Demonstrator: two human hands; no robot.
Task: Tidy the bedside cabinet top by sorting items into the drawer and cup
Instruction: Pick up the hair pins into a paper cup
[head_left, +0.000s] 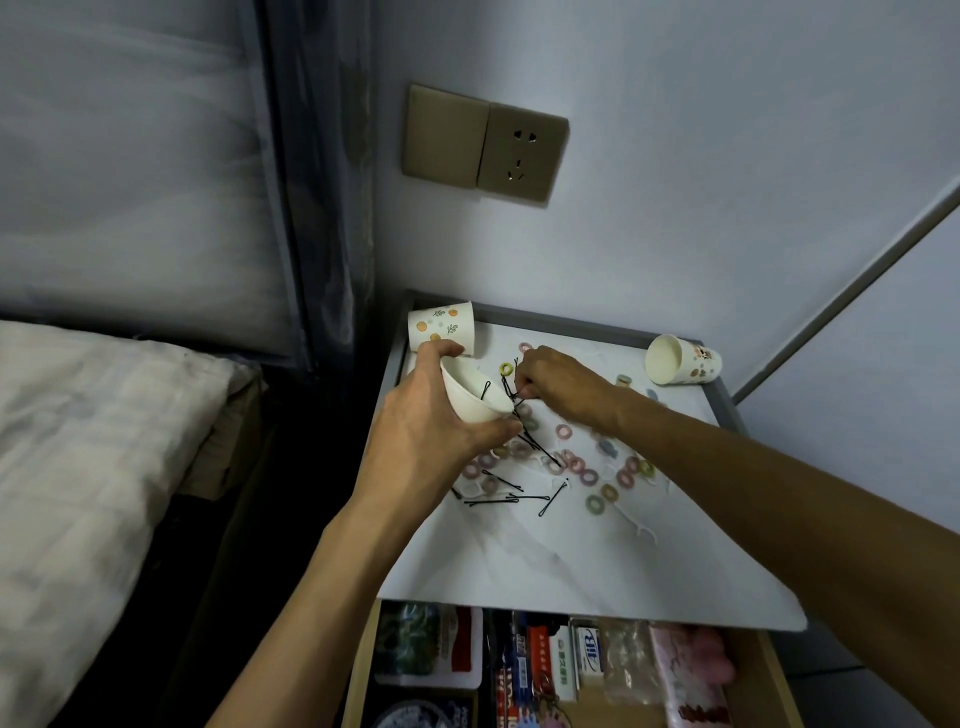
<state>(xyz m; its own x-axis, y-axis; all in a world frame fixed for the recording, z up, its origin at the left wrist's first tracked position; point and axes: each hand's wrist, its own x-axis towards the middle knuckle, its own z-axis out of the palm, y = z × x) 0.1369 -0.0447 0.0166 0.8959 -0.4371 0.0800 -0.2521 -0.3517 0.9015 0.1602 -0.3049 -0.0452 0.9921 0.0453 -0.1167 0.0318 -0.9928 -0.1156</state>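
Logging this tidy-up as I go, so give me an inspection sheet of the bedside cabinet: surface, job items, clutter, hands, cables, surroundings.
Surface: white cabinet top, littered across the middle.
Job's things: paper cup, tilted, a pin inside; loose bobby pins; small coloured hair rings; drawer open, holding packets.
Clutter: patterned cup rear left; second cup on its side, rear right.
Hands: left hand holds the paper cup; right hand pinches bobby pins at its mouth.
Cables: nothing seen.
Surroundings: wall socket above; bed to the left.
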